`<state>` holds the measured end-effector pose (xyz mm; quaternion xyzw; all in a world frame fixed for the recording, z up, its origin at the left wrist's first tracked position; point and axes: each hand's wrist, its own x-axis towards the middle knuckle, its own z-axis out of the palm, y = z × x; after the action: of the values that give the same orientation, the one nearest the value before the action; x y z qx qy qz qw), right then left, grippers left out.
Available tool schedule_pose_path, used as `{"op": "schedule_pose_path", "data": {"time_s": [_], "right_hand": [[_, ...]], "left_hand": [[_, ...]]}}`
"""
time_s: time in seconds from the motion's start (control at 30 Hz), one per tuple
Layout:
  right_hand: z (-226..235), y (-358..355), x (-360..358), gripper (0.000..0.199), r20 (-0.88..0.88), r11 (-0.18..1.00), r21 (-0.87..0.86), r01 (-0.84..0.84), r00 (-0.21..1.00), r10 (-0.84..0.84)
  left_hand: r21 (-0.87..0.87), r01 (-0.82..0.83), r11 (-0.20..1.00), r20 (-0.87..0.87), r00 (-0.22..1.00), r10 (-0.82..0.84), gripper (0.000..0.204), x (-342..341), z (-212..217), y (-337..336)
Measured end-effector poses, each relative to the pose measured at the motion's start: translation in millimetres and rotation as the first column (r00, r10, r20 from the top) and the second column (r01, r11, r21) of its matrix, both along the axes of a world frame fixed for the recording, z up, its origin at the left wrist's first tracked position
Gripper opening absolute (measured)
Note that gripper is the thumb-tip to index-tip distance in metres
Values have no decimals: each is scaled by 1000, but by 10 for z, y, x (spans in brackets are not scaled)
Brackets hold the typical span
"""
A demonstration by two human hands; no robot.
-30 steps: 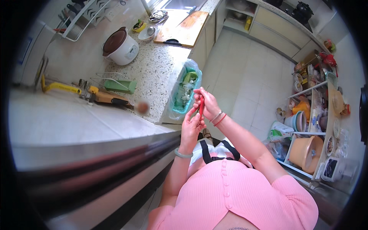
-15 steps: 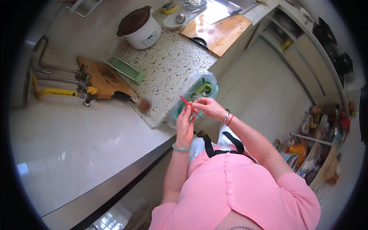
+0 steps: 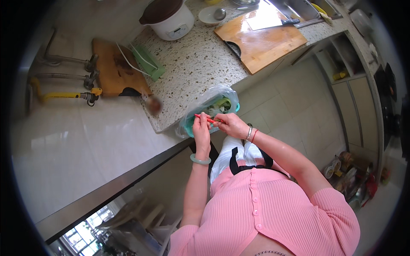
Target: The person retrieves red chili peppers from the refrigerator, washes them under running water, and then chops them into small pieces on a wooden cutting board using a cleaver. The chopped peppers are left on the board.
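A slim red chili pepper (image 3: 204, 117) lies slanted between my two hands. My left hand (image 3: 201, 131) is closed on it, the fingers around its body with the tip poking out to the left. My right hand (image 3: 232, 126) pinches at its other end, where a bit of green stem shows between the fingertips. Part of the chili is hidden by my fingers. Just beyond both hands is a teal bin lined with a clear plastic bag (image 3: 186, 119), and green vegetable scraps (image 3: 223, 104) lie inside it.
A speckled counter (image 3: 192, 64) carries a white cooker (image 3: 173, 23), a white bowl with a ladle (image 3: 209, 16) and a wooden cutting board (image 3: 265, 40) with a knife on it. Left stand a second board (image 3: 113, 64), a green rack (image 3: 147, 62) and a yellow pipe (image 3: 64, 95).
The chili has tilted from a steep slant to a flatter one and sits deeper in my left fingers. My right fingers have come closer to it. The view has shifted slightly.
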<state>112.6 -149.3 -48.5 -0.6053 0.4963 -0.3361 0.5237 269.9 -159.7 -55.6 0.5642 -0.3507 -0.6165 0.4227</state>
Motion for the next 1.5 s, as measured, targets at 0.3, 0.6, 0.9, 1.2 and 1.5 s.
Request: {"op": "schedule_pose_path", "data": {"time_s": [0.3, 0.6, 0.9, 1.2, 1.5], "right_hand": [[-103, -249, 5, 15, -37, 967, -187, -171, 985, 167], [-240, -295, 238, 29, -450, 943, -229, -243, 885, 119], [-342, -291, 356, 26, -462, 973, -162, -165, 884, 73], [-939, -551, 76, 32, -7, 931, 351, 101, 994, -105], [-524, -533, 212, 39, 487, 531, 841, -104, 574, -659]], "left_hand": [[417, 100, 903, -569, 804, 174, 28, 242, -43, -137], [110, -120, 987, -98, 987, 131, 29, 187, -184, -107], [330, -118, 936, -560, 774, 295, 28, 331, -397, -51], [349, -86, 933, -460, 852, 251, 18, 268, -138, -106], [-84, 310, 947, 392, 884, -254, 19, -46, -318, -37]]}}
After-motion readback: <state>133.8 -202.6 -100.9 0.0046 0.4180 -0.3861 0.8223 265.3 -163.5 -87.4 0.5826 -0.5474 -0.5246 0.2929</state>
